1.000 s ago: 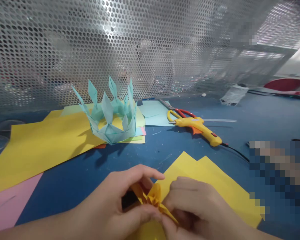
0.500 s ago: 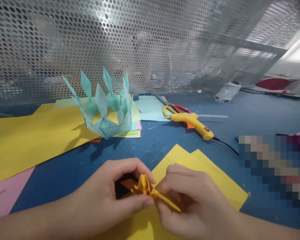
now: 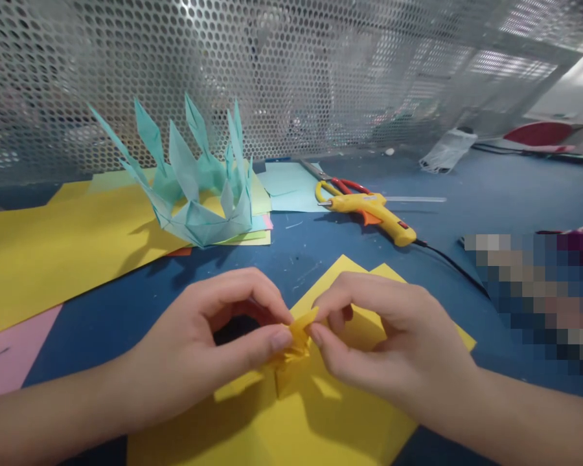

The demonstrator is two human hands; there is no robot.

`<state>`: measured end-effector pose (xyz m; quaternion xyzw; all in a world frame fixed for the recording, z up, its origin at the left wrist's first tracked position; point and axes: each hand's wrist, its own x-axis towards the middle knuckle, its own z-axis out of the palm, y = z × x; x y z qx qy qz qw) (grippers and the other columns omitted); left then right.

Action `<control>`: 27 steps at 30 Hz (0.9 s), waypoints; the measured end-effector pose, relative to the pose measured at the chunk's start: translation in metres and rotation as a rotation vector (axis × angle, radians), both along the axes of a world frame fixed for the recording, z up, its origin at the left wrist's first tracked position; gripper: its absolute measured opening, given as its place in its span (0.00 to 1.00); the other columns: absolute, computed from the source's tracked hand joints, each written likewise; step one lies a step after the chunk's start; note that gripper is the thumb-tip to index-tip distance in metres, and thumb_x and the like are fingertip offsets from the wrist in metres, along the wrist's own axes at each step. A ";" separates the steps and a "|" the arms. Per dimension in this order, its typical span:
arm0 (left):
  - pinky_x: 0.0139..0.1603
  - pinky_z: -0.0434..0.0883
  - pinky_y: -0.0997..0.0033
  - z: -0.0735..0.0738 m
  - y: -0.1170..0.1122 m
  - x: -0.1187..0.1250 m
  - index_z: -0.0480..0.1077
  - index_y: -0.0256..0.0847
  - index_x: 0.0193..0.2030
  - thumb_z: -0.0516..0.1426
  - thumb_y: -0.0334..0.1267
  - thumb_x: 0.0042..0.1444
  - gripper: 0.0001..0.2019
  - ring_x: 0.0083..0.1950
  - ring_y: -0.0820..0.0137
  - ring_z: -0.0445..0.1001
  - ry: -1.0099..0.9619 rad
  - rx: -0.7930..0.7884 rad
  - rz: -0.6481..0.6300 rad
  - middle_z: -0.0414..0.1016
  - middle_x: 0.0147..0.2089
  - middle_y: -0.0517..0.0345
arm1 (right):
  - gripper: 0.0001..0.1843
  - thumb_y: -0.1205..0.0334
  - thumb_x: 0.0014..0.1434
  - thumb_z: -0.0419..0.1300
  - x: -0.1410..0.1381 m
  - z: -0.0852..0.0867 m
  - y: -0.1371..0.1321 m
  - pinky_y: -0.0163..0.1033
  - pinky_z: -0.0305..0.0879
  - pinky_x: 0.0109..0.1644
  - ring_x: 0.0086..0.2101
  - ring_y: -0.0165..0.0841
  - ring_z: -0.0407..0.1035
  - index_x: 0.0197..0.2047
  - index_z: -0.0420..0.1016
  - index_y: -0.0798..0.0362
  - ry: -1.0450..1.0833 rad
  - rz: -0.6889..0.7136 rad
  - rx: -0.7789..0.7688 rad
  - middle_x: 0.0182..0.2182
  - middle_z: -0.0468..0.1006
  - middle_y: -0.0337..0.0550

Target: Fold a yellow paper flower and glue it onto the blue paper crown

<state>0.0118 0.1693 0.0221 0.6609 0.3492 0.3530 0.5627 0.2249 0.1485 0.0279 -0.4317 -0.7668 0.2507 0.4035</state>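
Observation:
Between my two hands is a small folded piece of yellow paper [image 3: 298, 340], partly hidden by my fingers. My left hand [image 3: 223, 336] pinches its left side between thumb and index finger. The thumb and index finger of my right hand [image 3: 383, 323] close on its upper right end. Directly below lie overlapping yellow paper sheets [image 3: 291, 427] on the blue table [image 3: 291, 265]. Beyond my left hand, a light blue folded-paper crown [image 3: 204, 220] stands upright with tall pointed tips.
A yellow glue gun [image 3: 374, 210] with a black cord lies beside scissors [image 3: 340, 184] and a clear glue stick [image 3: 415, 199]. Large yellow paper [image 3: 78, 246] and pink paper [image 3: 14, 349] cover the left side. A perforated metal panel [image 3: 272, 77] stands behind.
The folded yellow paper has been raised and turned, its end now pointing up at my right fingertips. My right hand has opened out to a fingertip pinch. The view has tilted down slightly.

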 end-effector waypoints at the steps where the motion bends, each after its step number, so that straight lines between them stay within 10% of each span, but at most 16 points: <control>1: 0.34 0.72 0.83 0.000 0.000 0.000 0.78 0.44 0.33 0.65 0.31 0.59 0.05 0.34 0.76 0.75 -0.013 -0.029 0.006 0.77 0.33 0.65 | 0.09 0.73 0.54 0.60 -0.001 0.000 0.000 0.31 0.67 0.30 0.24 0.26 0.67 0.28 0.74 0.49 0.034 0.000 -0.034 0.22 0.72 0.31; 16: 0.40 0.75 0.89 -0.002 -0.006 -0.001 0.84 0.56 0.33 0.65 0.24 0.55 0.16 0.36 0.78 0.83 0.054 0.225 0.164 0.86 0.35 0.75 | 0.05 0.64 0.52 0.62 -0.001 0.000 0.010 0.27 0.66 0.21 0.19 0.24 0.66 0.26 0.74 0.51 0.309 0.087 -0.575 0.19 0.73 0.33; 22: 0.37 0.77 0.87 -0.001 -0.002 -0.001 0.86 0.53 0.32 0.67 0.25 0.53 0.14 0.34 0.76 0.83 0.049 0.142 0.136 0.87 0.33 0.69 | 0.05 0.70 0.55 0.62 0.001 -0.002 0.006 0.30 0.74 0.30 0.27 0.27 0.75 0.33 0.75 0.49 0.315 0.108 -0.407 0.27 0.79 0.35; 27: 0.38 0.77 0.87 0.000 0.004 -0.001 0.86 0.51 0.32 0.67 0.26 0.51 0.12 0.34 0.76 0.83 0.024 -0.013 0.085 0.86 0.32 0.66 | 0.19 0.80 0.60 0.55 0.010 0.002 0.008 0.28 0.78 0.43 0.38 0.27 0.81 0.44 0.81 0.50 -0.041 0.304 0.146 0.40 0.88 0.40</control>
